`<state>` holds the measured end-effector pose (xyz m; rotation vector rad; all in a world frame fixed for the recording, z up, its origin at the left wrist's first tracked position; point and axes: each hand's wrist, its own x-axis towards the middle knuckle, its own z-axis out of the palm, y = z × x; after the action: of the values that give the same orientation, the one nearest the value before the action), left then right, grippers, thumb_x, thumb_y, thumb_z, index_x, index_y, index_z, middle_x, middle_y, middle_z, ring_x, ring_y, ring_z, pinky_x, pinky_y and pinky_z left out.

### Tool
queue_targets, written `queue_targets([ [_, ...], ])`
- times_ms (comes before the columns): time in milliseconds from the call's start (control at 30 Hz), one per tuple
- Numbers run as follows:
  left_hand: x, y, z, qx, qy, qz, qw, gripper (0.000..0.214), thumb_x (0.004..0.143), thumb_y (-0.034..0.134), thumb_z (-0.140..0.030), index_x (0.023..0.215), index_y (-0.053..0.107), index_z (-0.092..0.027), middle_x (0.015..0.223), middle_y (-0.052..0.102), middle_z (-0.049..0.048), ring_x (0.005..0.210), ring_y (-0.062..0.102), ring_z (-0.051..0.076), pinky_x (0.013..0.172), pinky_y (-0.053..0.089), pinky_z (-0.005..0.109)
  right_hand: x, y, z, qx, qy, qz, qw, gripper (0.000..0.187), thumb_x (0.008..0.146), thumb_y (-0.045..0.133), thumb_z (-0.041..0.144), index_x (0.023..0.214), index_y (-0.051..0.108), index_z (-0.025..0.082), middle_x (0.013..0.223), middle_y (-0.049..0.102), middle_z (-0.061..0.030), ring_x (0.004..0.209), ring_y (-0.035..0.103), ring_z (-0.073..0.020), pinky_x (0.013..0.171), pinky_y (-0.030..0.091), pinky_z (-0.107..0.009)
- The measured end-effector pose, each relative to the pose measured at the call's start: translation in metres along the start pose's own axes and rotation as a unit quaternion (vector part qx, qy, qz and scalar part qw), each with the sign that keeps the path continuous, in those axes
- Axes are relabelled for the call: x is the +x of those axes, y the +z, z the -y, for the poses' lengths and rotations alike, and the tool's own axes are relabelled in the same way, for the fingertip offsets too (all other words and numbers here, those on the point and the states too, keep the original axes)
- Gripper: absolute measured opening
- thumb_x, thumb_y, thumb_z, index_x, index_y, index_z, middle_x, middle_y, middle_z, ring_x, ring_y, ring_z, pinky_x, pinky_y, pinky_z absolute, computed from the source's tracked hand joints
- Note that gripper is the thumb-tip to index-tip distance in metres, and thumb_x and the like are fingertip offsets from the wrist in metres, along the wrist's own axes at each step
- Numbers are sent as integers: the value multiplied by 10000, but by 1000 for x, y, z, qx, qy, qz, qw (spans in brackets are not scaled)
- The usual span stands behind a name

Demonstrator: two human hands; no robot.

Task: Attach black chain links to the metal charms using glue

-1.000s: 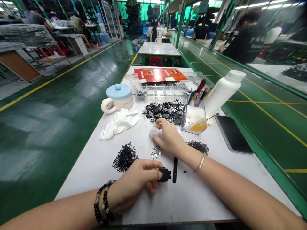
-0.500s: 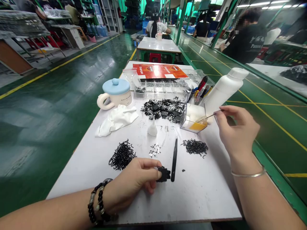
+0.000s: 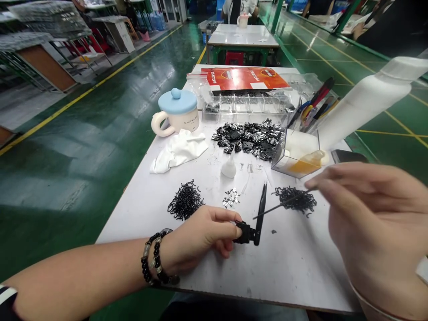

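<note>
My left hand (image 3: 203, 234) pinches a small black plastic part (image 3: 245, 232) between thumb and fingers, low over the white table (image 3: 284, 272). My right hand (image 3: 374, 218) grips a thin dark rod (image 3: 282, 205) whose tip hangs just above the part's right side. Black tweezers (image 3: 261, 209) lie right beside the part. Small silver metal pieces (image 3: 231, 197) are scattered beyond my left hand. A heap of black curved pieces (image 3: 185, 200) lies left of them, and a second heap of curved pieces (image 3: 296, 199) lies to the right, partly behind the rod.
A clear box (image 3: 281, 161) with amber contents stands near a tilted white bottle (image 3: 371, 104). A white cone-shaped nozzle (image 3: 228, 168), black parts pile (image 3: 249, 140), white cloth (image 3: 179, 152), lidded mug (image 3: 183, 119) and compartment tray (image 3: 242, 107) spread across the table.
My right hand has brought the rod from beside the clear box down and toward me, to the black part. My left hand still holds the part. The camera view has shifted.
</note>
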<state>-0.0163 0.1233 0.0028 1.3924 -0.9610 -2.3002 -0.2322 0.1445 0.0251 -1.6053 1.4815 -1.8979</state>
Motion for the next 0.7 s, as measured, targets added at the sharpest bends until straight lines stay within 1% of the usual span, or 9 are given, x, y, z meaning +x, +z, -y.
queue_targets([
  [67, 0, 0, 0, -3, -3, 2, 1000, 214, 587, 711, -194, 784, 675, -121, 477, 560, -34, 421, 507, 70, 421, 434, 162, -5, 13, 4, 55, 24, 9, 998, 253, 674, 742, 66, 885, 717, 203, 785, 682, -14, 674, 636, -149, 639, 515, -286],
  [133, 0, 0, 0, -5, -7, 4, 1000, 218, 587, 712, -191, 790, 675, -120, 458, 553, -39, 414, 503, 70, 417, 436, 162, -6, 17, 3, 74, 47, 17, 996, 254, 678, 734, 48, 880, 720, 201, 770, 692, -7, 666, 647, -135, 631, 522, -253],
  [267, 1, 0, 0, -7, -7, 8, 1000, 211, 599, 714, -191, 792, 674, -117, 434, 526, -52, 412, 493, 67, 413, 437, 157, -7, 14, 0, 75, 62, 32, 995, 249, 703, 725, 62, 905, 706, 205, 778, 693, -3, 678, 655, -130, 656, 534, -239],
  [433, 1, -1, -1, -1, -11, 7, 1000, 192, 611, 709, -188, 788, 667, -124, 471, 553, -40, 424, 501, 67, 428, 435, 163, -10, 13, 1, 53, 74, 48, 995, 227, 701, 747, 108, 896, 703, 217, 784, 688, -10, 694, 653, -151, 664, 539, -263],
  [600, 0, 0, -1, -4, -12, 2, 1000, 210, 603, 711, -200, 795, 668, -125, 473, 551, -36, 429, 496, 74, 429, 420, 176, -9, 14, 2, 73, 72, 44, 994, 247, 715, 723, 81, 909, 704, 233, 782, 692, 4, 684, 647, -145, 647, 532, -264],
  [700, 0, 0, -3, -4, -13, 2, 1000, 201, 604, 707, -197, 788, 665, -125, 494, 555, -34, 438, 500, 71, 432, 415, 172, -10, 11, 2, 79, 83, 59, 992, 230, 715, 730, 100, 905, 702, 226, 770, 685, 3, 676, 642, -148, 654, 532, -272],
])
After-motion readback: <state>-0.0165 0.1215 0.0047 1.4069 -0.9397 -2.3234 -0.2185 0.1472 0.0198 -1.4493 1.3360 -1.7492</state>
